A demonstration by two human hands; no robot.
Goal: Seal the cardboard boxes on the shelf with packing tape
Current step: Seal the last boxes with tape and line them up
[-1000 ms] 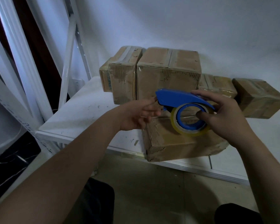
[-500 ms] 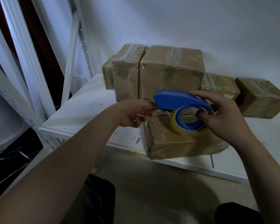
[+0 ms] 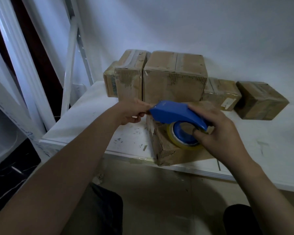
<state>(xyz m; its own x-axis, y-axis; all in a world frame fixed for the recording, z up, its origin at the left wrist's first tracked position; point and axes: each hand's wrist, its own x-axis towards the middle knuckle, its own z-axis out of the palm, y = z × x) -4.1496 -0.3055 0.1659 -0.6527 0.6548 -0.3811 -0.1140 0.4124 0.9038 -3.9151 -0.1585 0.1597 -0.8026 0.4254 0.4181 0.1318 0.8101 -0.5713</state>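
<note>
The right hand (image 3: pixel 219 133) holds a blue tape dispenser (image 3: pixel 175 112) above the front box (image 3: pixel 166 150). Its grip is closed around the rear of the dispenser, with one finger hooked into the blue core of the tape roll (image 3: pixel 180 145). The left hand (image 3: pixel 131 111) reaches in from the left, its grip narrow, and its curled fingers pinch the dispenser's front tip. Whether a tape end lies between them is too small to tell.

The front box sits at the front edge of the white shelf (image 3: pixel 85 119), one corner at the rim. Behind it, against the wall, stands a tall box (image 3: pixel 173 82) with a narrower box (image 3: pixel 129 78) touching its left side and a small box (image 3: pixel 109 83) partly hidden beyond that. To the right lie two lower boxes, one (image 3: pixel 222 94) just beside the tall box and another (image 3: pixel 261 100) farther right, turned at an angle. All of them carry strips of clear tape.
</note>
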